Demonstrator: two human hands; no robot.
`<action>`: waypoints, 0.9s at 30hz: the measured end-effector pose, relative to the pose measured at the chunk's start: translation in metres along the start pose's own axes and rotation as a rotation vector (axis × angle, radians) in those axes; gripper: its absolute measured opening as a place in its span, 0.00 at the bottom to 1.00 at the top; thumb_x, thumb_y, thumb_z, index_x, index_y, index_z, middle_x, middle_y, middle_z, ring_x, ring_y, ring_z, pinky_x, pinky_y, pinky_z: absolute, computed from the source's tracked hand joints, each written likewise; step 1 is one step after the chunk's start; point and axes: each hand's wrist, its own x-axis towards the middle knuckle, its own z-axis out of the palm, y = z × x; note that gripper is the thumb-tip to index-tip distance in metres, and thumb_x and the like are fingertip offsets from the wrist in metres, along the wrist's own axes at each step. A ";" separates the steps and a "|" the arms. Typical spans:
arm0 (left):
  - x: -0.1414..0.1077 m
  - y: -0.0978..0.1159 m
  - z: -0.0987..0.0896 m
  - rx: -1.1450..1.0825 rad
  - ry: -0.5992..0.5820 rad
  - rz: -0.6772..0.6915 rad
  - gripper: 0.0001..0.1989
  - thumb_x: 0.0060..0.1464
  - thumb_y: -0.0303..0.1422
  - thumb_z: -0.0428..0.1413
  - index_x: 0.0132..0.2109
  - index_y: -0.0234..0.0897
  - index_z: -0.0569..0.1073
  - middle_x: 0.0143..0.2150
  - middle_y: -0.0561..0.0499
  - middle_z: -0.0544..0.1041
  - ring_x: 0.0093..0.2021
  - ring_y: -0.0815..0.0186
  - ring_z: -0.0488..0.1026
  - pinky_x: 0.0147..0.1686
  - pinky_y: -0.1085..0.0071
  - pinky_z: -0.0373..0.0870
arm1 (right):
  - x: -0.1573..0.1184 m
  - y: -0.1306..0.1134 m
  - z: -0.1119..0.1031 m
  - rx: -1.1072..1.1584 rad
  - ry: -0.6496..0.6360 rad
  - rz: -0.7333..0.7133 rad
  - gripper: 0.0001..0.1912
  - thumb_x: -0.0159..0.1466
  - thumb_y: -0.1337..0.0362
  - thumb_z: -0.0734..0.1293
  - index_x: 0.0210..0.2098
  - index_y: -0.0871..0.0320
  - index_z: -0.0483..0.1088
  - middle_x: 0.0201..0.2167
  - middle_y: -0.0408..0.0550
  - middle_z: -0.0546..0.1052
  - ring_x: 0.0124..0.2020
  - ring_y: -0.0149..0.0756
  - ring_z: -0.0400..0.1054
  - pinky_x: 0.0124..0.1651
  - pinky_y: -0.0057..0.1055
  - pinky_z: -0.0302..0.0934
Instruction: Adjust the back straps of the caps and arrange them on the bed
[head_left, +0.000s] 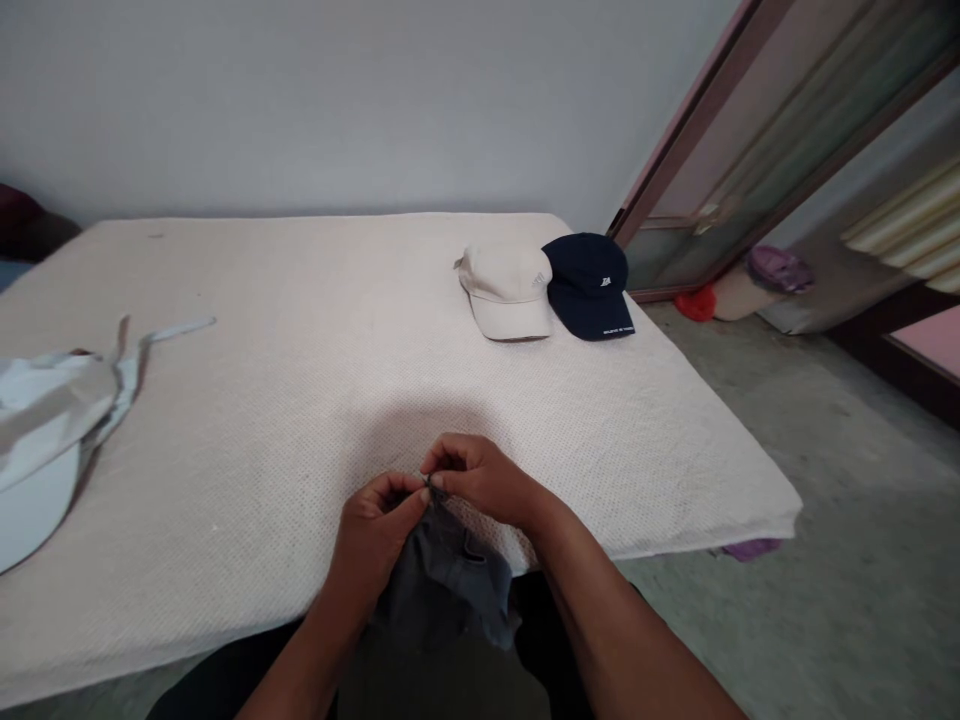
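Note:
Over the near edge of the bed, my left hand [377, 527] and my right hand [481, 478] meet at the edge of a dark grey cap [448, 575]. Thumb and fingers of each hand are closed, pinching what looks like the cap's strap between them. The cap hangs down soft and crumpled, with a small dark, pale-edged mark on its side. Exactly how the strap is fastened is too small to make out.
On the white-covered bed [300, 300], a cream cap [506, 280] overlaps a navy cap [589, 285] at the back right. Pale caps [45, 440] with loose straps lie at the left. A wall [337, 100] borders the far side, and a door [720, 180] stands right.

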 end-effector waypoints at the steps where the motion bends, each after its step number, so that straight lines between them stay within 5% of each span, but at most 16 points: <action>1: 0.000 -0.001 0.000 0.002 -0.004 0.009 0.09 0.43 0.36 0.62 0.30 0.35 0.74 0.26 0.55 0.73 0.26 0.71 0.66 0.27 0.76 0.62 | 0.000 0.001 0.000 -0.007 0.003 0.000 0.05 0.54 0.72 0.64 0.31 0.60 0.70 0.25 0.41 0.68 0.27 0.27 0.59 0.30 0.25 0.54; 27: 0.001 -0.005 -0.002 -0.186 -0.109 -0.138 0.08 0.44 0.30 0.56 0.23 0.38 0.63 0.18 0.60 0.60 0.19 0.73 0.54 0.19 0.75 0.49 | -0.005 -0.006 0.001 -0.125 -0.118 -0.031 0.10 0.52 0.71 0.66 0.36 0.59 0.72 0.30 0.42 0.71 0.31 0.28 0.62 0.33 0.25 0.56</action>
